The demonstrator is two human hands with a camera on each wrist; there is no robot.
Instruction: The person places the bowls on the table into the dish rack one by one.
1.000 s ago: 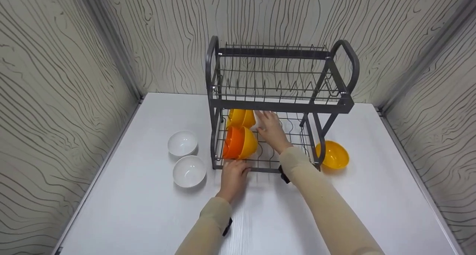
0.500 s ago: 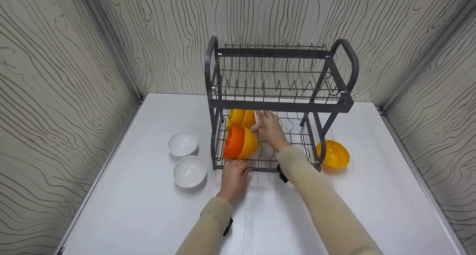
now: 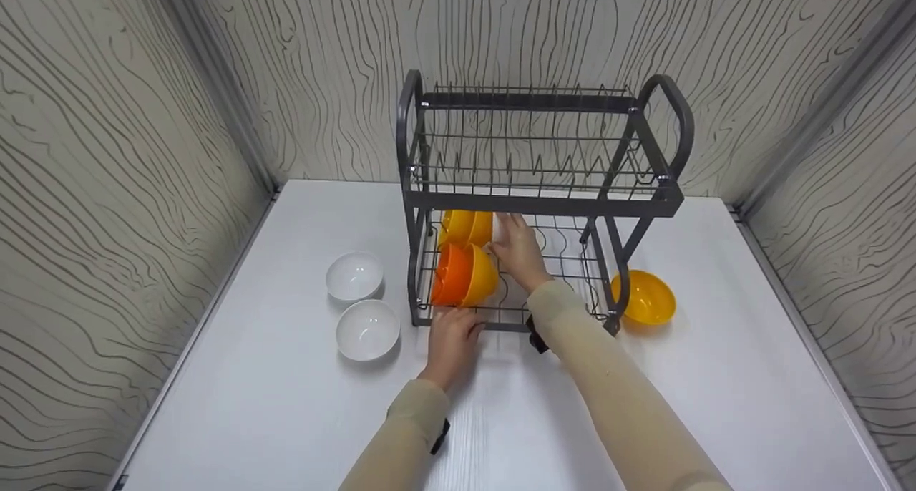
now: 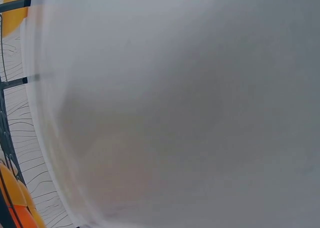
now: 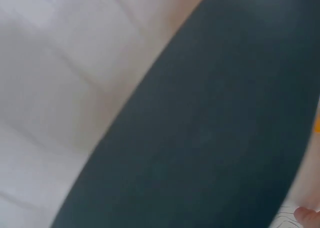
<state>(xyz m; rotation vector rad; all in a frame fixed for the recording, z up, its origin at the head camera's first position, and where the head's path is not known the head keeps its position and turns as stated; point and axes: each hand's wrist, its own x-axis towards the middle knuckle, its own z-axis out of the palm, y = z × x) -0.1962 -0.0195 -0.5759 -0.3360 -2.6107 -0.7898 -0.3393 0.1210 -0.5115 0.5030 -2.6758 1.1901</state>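
Observation:
On the lower tier of a dark two-tier dish rack (image 3: 544, 205), an orange bowl (image 3: 451, 276) and a yellow bowl (image 3: 483, 276) stand on their sides at the front left. Behind them are more yellow bowls (image 3: 469, 226), partly hidden by the upper tier. My right hand (image 3: 521, 251) reaches in beside these and holds a white bowl (image 3: 498, 227), of which only a sliver shows. A fingertip (image 5: 307, 216) appears at the right wrist view's lower corner. My left hand (image 3: 452, 341) grips the rack's front bar just below the orange bowl.
Two white bowls (image 3: 355, 276) (image 3: 368, 331) stand upright on the white table (image 3: 272, 376), left of the rack. A yellow bowl (image 3: 647, 299) sits by its right front leg. Patterned walls (image 3: 336, 83) enclose the back and sides.
My right hand has shifted slightly, and more of the white bowl shows between it and the rear yellow bowls. The left hand stays on the front bar.

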